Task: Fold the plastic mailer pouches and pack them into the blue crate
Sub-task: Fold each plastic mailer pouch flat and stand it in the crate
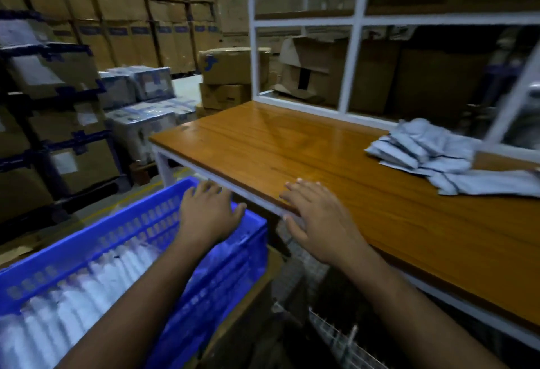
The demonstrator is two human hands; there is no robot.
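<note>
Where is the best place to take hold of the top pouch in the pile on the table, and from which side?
Probably its near-left short end, approached from the left with the right hand. The pouches lie flat and overlapping on the table, with loose ends facing that way. Fingers can pinch one end and peel it off.

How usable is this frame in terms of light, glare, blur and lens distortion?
Head view: dim overall, with the shelf bays at upper right nearly black; a soft sheen runs across the wooden table; motion blur smears the white pouches in the blue crate and softens the left hand and right hand; wide-angle bending curves the white shelf frame and tilts the stacked cartons.
</note>
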